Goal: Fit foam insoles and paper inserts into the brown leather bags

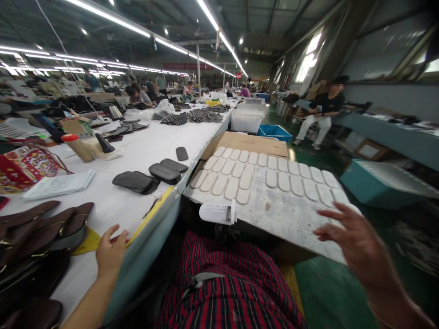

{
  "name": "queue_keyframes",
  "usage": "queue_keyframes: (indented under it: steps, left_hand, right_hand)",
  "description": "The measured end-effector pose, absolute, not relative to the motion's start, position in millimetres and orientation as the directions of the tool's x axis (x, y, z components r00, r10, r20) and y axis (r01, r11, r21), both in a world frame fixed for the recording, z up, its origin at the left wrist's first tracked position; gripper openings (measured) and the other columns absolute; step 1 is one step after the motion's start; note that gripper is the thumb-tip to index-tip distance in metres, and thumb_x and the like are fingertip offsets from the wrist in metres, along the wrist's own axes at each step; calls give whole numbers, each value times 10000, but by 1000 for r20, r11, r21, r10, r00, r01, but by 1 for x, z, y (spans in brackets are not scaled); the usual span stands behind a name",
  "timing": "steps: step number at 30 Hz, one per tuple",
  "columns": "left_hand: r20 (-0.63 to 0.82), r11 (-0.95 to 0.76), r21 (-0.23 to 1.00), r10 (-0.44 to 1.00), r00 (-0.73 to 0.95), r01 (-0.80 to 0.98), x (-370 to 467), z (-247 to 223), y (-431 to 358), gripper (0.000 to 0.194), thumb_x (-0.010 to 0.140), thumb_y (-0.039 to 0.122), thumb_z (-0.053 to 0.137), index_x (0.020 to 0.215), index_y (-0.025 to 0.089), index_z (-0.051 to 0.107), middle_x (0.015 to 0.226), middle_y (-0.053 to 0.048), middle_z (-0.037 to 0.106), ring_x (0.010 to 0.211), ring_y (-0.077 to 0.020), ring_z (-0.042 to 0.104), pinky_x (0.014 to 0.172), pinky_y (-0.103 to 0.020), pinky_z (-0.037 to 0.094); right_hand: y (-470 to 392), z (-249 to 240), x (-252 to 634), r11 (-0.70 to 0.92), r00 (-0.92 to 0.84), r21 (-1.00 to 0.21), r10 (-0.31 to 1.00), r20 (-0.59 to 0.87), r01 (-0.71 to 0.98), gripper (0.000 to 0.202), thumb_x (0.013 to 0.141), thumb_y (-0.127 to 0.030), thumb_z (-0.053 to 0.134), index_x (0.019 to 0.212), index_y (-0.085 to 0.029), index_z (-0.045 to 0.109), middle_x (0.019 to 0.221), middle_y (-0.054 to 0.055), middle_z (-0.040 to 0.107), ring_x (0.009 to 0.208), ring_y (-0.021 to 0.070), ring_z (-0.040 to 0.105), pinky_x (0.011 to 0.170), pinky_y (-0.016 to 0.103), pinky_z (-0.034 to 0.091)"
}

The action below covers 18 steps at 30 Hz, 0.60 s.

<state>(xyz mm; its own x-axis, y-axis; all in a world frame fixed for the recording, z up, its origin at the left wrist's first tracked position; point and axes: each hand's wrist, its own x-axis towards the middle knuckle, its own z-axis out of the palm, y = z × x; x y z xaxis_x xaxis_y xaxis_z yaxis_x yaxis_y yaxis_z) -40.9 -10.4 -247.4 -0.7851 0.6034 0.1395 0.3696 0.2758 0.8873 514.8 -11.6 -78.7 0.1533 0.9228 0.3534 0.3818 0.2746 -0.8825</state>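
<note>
My left hand (111,249) is by the front edge of the white table, its fingers loosely bent and apart, with nothing in it. Beside it lie brown leather pieces (44,224) with gold-coloured zips. My right hand (350,233) hovers at the right end of a board (270,214), fingers spread and holding nothing. Rows of pale rounded-oblong pads (219,185) cover much of that board. At its near edge sits a white round-ended plate fixture (214,213) with a small metal part. Dark oblong pieces (135,182) are stacked on the table.
A single dark oblong piece (181,153) lies beyond the stacks. A tan bottle with a red cap (78,147) stands at left. Past the board are a cardboard flap (252,142) and a blue crate (274,132). A seated person (324,112) is at right.
</note>
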Motion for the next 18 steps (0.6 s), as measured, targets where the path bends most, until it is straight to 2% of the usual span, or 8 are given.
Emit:
queue_keyframes:
  steps: [2, 4, 6, 7, 9, 12, 15, 18]
  left_hand:
    - [225, 316, 800, 631, -743, 511, -43, -248, -9, 508, 748, 433, 534, 1179, 164, 515, 934, -65, 614, 803, -216, 626, 791, -360, 494]
    - [316, 290, 715, 677, -664, 636, -44, -248, -5, 500, 772, 422, 488, 1171, 122, 509, 1054, -106, 568, 888, -225, 599, 822, -344, 485]
    - [384, 240, 637, 725, -571, 733, -46, -251, 1, 508, 786, 423, 455, 1187, 113, 483, 1115, -123, 530, 952, -227, 570, 818, -325, 492]
    - [408, 223, 585, 751, -520, 780, -48, -253, 5, 519, 786, 432, 444, 1196, 115, 471, 1133, -126, 520, 985, -233, 554, 832, -331, 489]
    - [438, 192, 447, 805, -401, 874, -52, -260, 13, 563, 780, 471, 416, 1213, 112, 445, 1179, -136, 498, 1080, -259, 495, 923, -377, 436]
    - [406, 155, 276, 876, -261, 949, -56, -270, 21, 680, 743, 569, 401, 1243, 108, 401, 1245, -141, 462, 1172, -276, 418, 1033, -410, 315]
    - [332, 205, 232, 902, -276, 951, -57, -279, 22, 696, 730, 603, 399, 1247, 137, 390, 1235, -126, 479, 1156, -271, 440, 1037, -400, 313]
    - [288, 271, 272, 893, -346, 924, -57, -284, 20, 614, 727, 583, 413, 1210, 204, 411, 1206, -105, 509, 1135, -273, 470, 1036, -399, 326]
  right_hand:
    - [2, -116, 500, 157, -62, -894, 988, 145, 420, 465, 808, -431, 516, 1220, -241, 415, 1121, 121, 537, 717, 145, 605, 642, 300, 518]
    - [21, -161, 485, 87, -312, -842, 945, -100, 532, 397, 819, -395, 471, 1155, -183, 481, 1045, 90, 579, 719, 138, 602, 669, 277, 505]
    - [43, -209, 469, 216, -522, -687, 808, -272, 694, 294, 819, -297, 462, 1066, -177, 567, 966, 41, 616, 801, 138, 589, 738, 246, 468]
    - [53, -233, 461, 282, -551, -573, 747, -371, 769, 242, 821, -270, 459, 993, -186, 608, 942, 22, 626, 838, 137, 581, 774, 237, 446]
    - [75, -275, 446, 288, -520, -478, 710, -474, 829, 178, 791, -206, 504, 888, -162, 647, 901, 35, 639, 858, 153, 580, 803, 248, 429]
    - [104, -327, 427, 239, -412, -357, 721, -558, 903, 155, 798, -157, 512, 881, -122, 638, 922, 79, 632, 897, 176, 575, 833, 308, 428]
    - [126, -364, 407, 204, -331, -271, 719, -611, 941, 146, 832, -182, 522, 906, -94, 612, 947, 94, 615, 929, 180, 566, 868, 371, 427]
    - [140, -385, 388, 198, -331, -274, 707, -625, 941, 156, 830, -224, 558, 914, -98, 599, 942, 74, 606, 906, 171, 570, 845, 373, 454]
